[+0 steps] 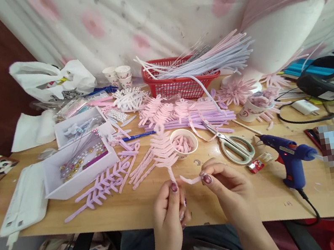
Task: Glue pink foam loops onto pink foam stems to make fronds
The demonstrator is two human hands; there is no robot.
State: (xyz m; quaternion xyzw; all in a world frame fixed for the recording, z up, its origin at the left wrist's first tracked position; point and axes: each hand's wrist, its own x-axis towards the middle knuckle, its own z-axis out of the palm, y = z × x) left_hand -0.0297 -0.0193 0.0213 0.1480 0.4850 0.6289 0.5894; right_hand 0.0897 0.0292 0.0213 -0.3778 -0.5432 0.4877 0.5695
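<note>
My left hand (171, 205) pinches the twisted stem of a pink pipe-cleaner leaf (163, 149), which stands upright with short side branches. Between the thumb and fingers of my right hand (230, 187) is a short bent pink pipe-cleaner piece (190, 179), its free end pointing at the leaf's stem but apart from it. Just beyond the hands sits a paper cup (187, 154) of short pink pieces. Twisted pink stems (142, 168) and finished purple leaf shapes (106, 182) lie to the left. Green-handled scissors (236, 147) rest to the right of the cup.
A blue hot glue gun (292, 155) with its cord stands at the right. White boxes (81, 177) of beads and trinkets are at the left, near a white power bank (24, 200). A red basket (176, 87) of long pipe cleaners stands at the back, beside a paper cup (251, 111).
</note>
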